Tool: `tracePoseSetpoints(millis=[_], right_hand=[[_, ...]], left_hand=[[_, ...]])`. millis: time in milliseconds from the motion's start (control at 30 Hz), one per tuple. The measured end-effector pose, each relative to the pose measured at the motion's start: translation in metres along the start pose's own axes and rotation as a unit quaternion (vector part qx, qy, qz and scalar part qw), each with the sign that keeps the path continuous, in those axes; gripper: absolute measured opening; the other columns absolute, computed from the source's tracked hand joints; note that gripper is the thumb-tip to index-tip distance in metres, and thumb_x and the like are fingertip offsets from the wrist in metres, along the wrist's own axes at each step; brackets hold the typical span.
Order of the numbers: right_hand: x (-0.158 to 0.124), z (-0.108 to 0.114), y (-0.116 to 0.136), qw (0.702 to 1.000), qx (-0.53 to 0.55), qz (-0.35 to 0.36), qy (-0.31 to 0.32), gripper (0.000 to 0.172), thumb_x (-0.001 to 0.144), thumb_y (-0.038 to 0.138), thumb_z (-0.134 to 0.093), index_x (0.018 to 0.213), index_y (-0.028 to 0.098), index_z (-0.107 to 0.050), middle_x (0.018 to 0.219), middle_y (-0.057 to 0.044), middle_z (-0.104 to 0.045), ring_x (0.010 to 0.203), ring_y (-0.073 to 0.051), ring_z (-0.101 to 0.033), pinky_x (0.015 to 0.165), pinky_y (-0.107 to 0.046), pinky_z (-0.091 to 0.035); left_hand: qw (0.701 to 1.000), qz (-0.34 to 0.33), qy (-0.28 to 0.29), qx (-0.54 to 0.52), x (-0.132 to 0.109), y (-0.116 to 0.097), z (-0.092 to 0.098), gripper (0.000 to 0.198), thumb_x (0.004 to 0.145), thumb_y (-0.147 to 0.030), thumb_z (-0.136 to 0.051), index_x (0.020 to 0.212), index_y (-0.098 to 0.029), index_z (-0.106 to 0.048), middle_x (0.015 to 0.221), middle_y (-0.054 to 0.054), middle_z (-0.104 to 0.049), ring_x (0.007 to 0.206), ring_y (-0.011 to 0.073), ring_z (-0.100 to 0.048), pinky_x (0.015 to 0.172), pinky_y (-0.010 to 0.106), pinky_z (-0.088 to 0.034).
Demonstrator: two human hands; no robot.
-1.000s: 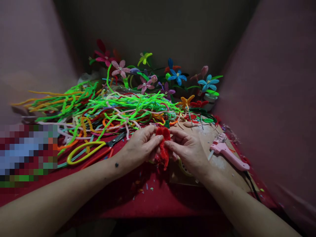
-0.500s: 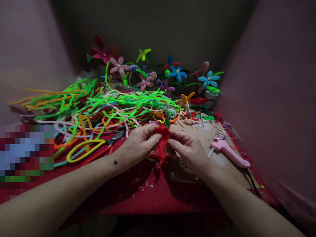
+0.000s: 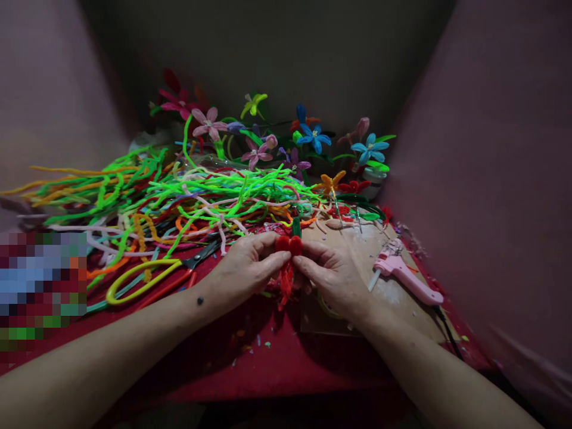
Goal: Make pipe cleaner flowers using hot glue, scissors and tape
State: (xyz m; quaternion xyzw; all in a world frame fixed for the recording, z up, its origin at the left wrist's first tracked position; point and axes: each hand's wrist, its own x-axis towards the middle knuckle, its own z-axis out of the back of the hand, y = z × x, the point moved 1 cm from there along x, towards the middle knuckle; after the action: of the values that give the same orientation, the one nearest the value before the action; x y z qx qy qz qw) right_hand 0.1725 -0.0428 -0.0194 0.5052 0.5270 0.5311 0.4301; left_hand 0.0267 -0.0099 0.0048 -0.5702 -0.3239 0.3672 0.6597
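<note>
Between my two hands, near the middle of the view, is a red fuzzy piece (image 3: 286, 277) with two rounded lobes on top and thin strands hanging below. My left hand (image 3: 252, 262) pinches its left side between thumb and fingers. On the right side, my right hand (image 3: 328, 268) grips it with thumb and fingertips. A dark green fuzzy strip (image 3: 297, 227) stands up just behind the red lobes; whether it is joined to them I cannot tell.
Scissors with yellow and red handles (image 3: 143, 280) lie left. Behind is a heap of coloured pipe cleaners (image 3: 223, 187), with fuzzy flowers (image 3: 315, 138) beyond. A pink glue gun (image 3: 409, 277) rests on a brown board (image 3: 379, 316) at right, its cord trailing forward.
The red piece has turned between my fingers, so two rounded lobes now show at its top. The whole view has shifted slightly, with the table things appearing further left.
</note>
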Motion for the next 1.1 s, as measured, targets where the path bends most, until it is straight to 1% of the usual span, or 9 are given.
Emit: tracePoseSetpoints(millis=[167,300,400,567,700,833,933,1000,1100], right_hand=[[0.001,0.001,0.003,1.000,-0.020,0.014,-0.009,0.020,0.076,0.023,-0.057,0.093,0.020,-0.068,0.059,0.004,-0.057,0.045,-0.007,-0.047,0.039,-0.017,-0.036],[0.006,0.016,0.004,0.990,-0.110,0.025,-0.085,0.030,0.076,0.019,-0.055,0.105,0.018,-0.061,0.057,0.005,-0.053,0.043,-0.008,-0.046,0.039,-0.019,-0.037],[0.012,0.033,0.003,0.960,-0.240,0.036,-0.141,0.037,0.076,0.016,-0.052,0.112,0.015,-0.056,0.056,0.005,-0.052,0.044,-0.010,-0.048,0.043,-0.022,-0.039],[0.020,0.051,-0.002,0.900,-0.405,0.043,-0.155,0.038,0.074,0.010,-0.049,0.112,0.012,-0.056,0.058,0.001,-0.057,0.049,-0.014,-0.051,0.052,-0.027,-0.041],[0.022,0.054,-0.004,0.891,-0.421,0.049,-0.161,0.036,0.075,0.011,-0.049,0.110,0.014,-0.057,0.058,0.001,-0.058,0.049,-0.015,-0.051,0.054,-0.028,-0.040],[0.022,0.056,-0.006,0.880,-0.451,0.023,-0.147,0.037,0.077,0.015,-0.050,0.114,0.012,-0.054,0.057,0.000,-0.057,0.048,-0.015,-0.050,0.051,-0.028,-0.037],[0.021,0.056,-0.006,0.839,-0.521,0.033,-0.155,0.036,0.079,0.020,-0.050,0.113,0.012,-0.056,0.060,-0.002,-0.060,0.053,-0.018,-0.053,0.053,-0.029,-0.037],[0.020,0.054,-0.004,0.804,-0.563,0.052,-0.186,0.034,0.080,0.022,-0.049,0.112,0.014,-0.059,0.067,-0.005,-0.064,0.060,-0.020,-0.058,0.057,-0.031,-0.039],[0.018,0.054,0.004,0.784,-0.565,0.105,-0.235,0.029,0.081,0.024,-0.049,0.103,0.014,-0.065,0.081,-0.009,-0.069,0.074,-0.022,-0.062,0.066,-0.033,-0.043]], left_hand=[[0.999,0.030,0.023,-0.033,0.000,-0.001,0.002,0.013,0.074,-0.027,-0.065,0.076,-0.015,-0.067,0.052,-0.003,-0.053,0.041,0.0067,-0.043,0.041,0.017,-0.037],[0.997,0.055,0.002,-0.062,0.003,0.007,0.008,0.018,0.077,-0.032,-0.064,0.073,-0.015,-0.064,0.051,-0.002,-0.055,0.040,0.0061,-0.044,0.039,0.016,-0.036],[0.990,0.086,0.018,-0.111,0.007,0.012,0.010,0.020,0.082,-0.034,-0.058,0.077,-0.015,-0.063,0.046,0.000,-0.058,0.031,0.0066,-0.043,0.032,0.015,-0.031],[0.985,0.104,0.051,-0.131,0.010,0.014,0.009,0.025,0.083,-0.032,-0.057,0.068,-0.012,-0.062,0.042,0.002,-0.057,0.025,0.0049,-0.041,0.029,0.014,-0.026],[0.982,0.100,0.042,-0.157,0.010,0.015,0.010,0.023,0.081,-0.031,-0.061,0.068,-0.012,-0.062,0.041,0.000,-0.055,0.027,0.0039,-0.040,0.029,0.013,-0.025],[0.975,0.079,0.057,-0.200,0.010,0.017,0.012,0.014,0.079,-0.025,-0.061,0.071,-0.013,-0.062,0.052,0.002,-0.061,0.035,0.0060,-0.047,0.032,0.015,-0.033],[0.977,0.082,0.054,-0.190,0.009,0.017,0.012,0.013,0.078,-0.025,-0.061,0.072,-0.013,-0.062,0.054,0.002,-0.062,0.036,0.0060,-0.048,0.033,0.016,-0.033],[0.981,0.091,0.047,-0.164,0.008,0.015,0.011,0.017,0.079,-0.028,-0.061,0.071,-0.013,-0.062,0.049,0.001,-0.059,0.035,0.0054,-0.045,0.033,0.015,-0.032],[0.988,0.099,0.028,-0.111,0.006,0.012,0.010,0.019,0.080,-0.028,-0.061,0.068,-0.013,-0.061,0.043,-0.002,-0.055,0.032,0.0041,-0.040,0.033,0.015,-0.030]])
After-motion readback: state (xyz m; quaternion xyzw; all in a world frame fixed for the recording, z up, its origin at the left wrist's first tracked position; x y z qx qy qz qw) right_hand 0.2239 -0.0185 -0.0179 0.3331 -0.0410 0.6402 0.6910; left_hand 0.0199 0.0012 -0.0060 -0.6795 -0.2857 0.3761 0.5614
